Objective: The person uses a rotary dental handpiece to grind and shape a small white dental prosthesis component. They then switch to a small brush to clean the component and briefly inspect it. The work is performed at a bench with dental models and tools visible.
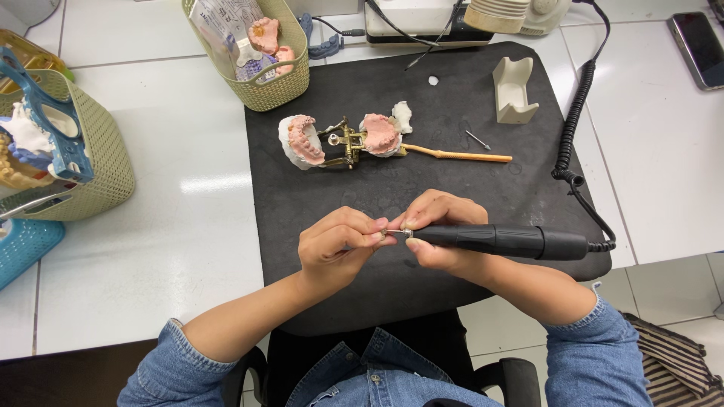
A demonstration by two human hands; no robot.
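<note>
Centrally: black mat on white tiled bench; right hand grips black handpiece, left hand pinches its tip; green baskets behind.

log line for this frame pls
left hand: pinching bit at tool tip | right hand: gripping black rotary handpiece | behind: dental models on black mat

Both hands meet over the mat, the handpiece running right from the fingers. Beyond the fingers lies the jaw model; a basket sits farther back-left.
</note>
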